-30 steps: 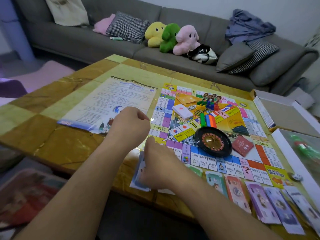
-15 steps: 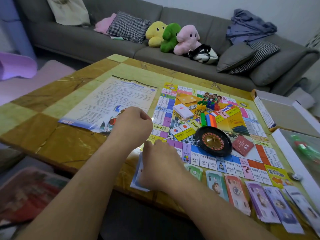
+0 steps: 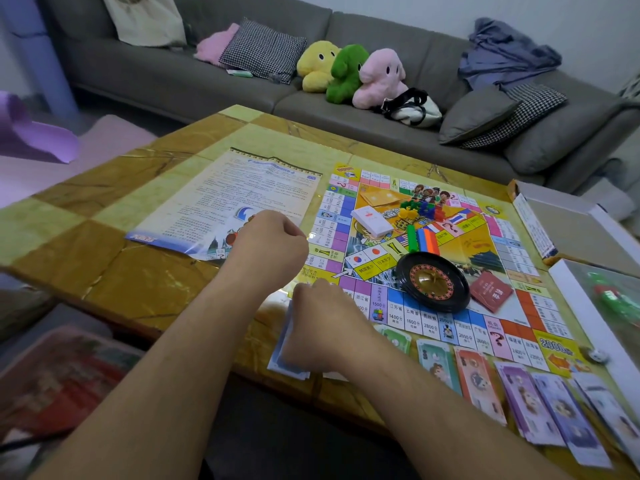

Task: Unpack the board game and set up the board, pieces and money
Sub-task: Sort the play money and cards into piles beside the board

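One game board (image 3: 433,258) lies open on the counter (image 3: 138,282), carrying one roulette wheel (image 3: 431,282), one white card deck (image 3: 372,220) and one red deck (image 3: 490,294). Six money stacks (image 3: 478,379) line its near edge. The right hand (image 3: 322,327) covers a blue stack (image 3: 287,355), fingers curled over it; the left hand (image 3: 268,244) is fisted, apparently holding nothing. One open box (image 3: 571,220) shows nothing inside

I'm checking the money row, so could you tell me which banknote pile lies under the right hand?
The pale blue pile at the row's left end; the right hand rests on it, while the green, orange and purple piles lie uncovered.
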A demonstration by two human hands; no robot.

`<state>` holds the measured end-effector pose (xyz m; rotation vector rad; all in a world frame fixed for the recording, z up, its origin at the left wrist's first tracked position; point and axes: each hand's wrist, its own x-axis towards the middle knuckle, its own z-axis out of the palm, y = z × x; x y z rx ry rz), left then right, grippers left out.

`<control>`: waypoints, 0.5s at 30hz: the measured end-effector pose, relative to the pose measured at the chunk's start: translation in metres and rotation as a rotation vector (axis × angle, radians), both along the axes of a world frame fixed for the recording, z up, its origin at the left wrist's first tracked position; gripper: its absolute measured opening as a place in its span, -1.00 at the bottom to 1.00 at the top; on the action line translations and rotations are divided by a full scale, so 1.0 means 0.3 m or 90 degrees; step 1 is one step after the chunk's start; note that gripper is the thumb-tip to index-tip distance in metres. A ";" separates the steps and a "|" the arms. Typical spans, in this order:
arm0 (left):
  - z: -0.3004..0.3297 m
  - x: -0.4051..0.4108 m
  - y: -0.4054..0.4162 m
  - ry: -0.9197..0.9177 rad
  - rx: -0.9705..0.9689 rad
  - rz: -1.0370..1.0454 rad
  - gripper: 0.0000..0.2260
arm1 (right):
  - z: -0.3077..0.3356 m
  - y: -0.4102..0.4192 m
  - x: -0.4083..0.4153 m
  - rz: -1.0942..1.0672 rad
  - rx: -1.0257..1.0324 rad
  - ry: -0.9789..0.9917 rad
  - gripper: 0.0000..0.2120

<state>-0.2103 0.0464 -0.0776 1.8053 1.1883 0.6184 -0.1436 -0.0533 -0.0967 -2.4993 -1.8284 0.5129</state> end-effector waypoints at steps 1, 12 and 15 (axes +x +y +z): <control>-0.001 -0.001 0.000 0.001 0.000 -0.001 -0.80 | -0.002 0.000 -0.001 0.002 0.005 -0.004 -0.60; -0.001 -0.019 0.000 0.019 -0.002 -0.003 -0.79 | 0.008 0.000 0.012 0.007 -0.006 0.047 -0.66; 0.001 -0.022 0.000 0.017 -0.007 -0.004 -0.78 | -0.002 0.003 0.012 0.018 0.011 0.039 -0.63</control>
